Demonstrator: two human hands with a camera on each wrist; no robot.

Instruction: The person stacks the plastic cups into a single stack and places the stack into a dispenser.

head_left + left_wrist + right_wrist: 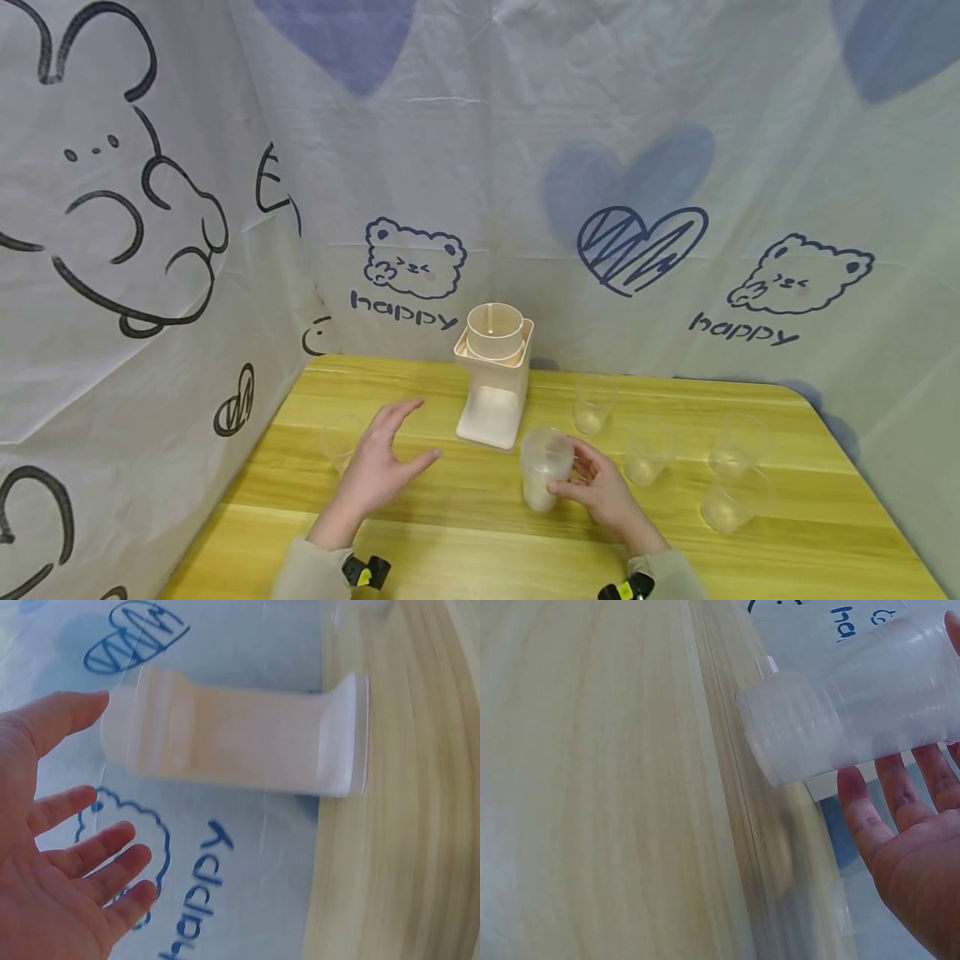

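My right hand [596, 487] grips a stack of nested clear plastic cups [546, 467] from its right side, thumb in front and fingers behind. In the right wrist view the stack [847, 701] shows closely ringed rims, and fingertips press along its side. My left hand [378, 467] is raised over the table's left part, thumb and fingers spread, holding nothing. Between and beyond the hands stands a pale cream holder [491, 408] with a flat foot and a round cylinder [495, 331] on top. The left wrist view shows this holder [255, 739] ahead of the left hand's fingers.
Several single clear cups stand on the wooden table [480, 558] to the right, among them a back cup [592, 414] and a front cup [726, 508]. Another clear cup [339, 446] is partly behind my left hand. A printed cloth [525, 167] hangs behind the table and along its left.
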